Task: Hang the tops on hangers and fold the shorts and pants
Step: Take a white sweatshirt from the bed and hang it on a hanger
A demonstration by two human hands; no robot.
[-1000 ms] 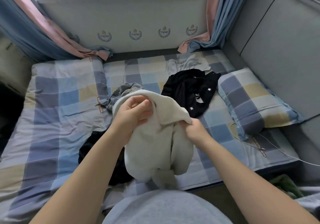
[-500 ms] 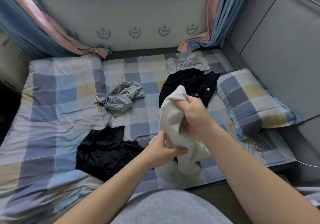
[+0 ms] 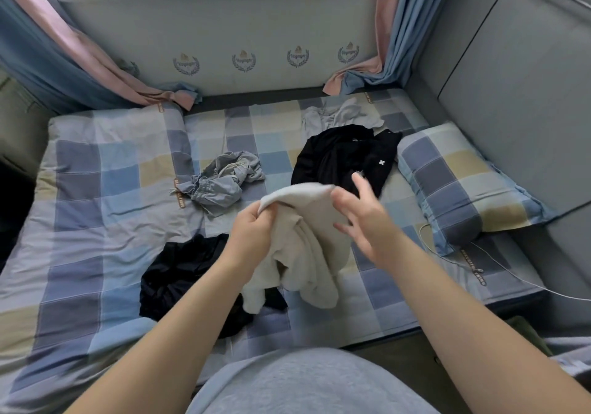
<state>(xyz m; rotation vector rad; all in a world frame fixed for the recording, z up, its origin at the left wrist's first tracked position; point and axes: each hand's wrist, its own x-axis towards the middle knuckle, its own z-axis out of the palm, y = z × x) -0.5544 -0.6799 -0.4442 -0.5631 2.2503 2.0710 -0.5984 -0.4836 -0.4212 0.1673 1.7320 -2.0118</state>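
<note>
A cream garment (image 3: 303, 247) hangs bunched above the bed's near edge. My left hand (image 3: 252, 231) grips its upper left edge. My right hand (image 3: 361, 218) is beside its right side with fingers spread and relaxed; the thumb touches the top fold. On the checked bedsheet (image 3: 96, 205) lie a crumpled grey pair of shorts (image 3: 224, 180), a black garment (image 3: 342, 157) with small white crosses, a pale grey garment (image 3: 339, 116) behind it, and a dark garment (image 3: 182, 276) under my left forearm. No hanger is in view.
A checked pillow (image 3: 460, 183) lies at the bed's right side against the grey padded wall (image 3: 511, 77). A thin white cable (image 3: 479, 266) runs across the sheet near the right corner. Pink and blue curtains (image 3: 64, 55) hang at both back corners.
My right hand has let go of the cream garment and opened. My left hand has risen and now holds the garment's top edge, which has spread wider.
</note>
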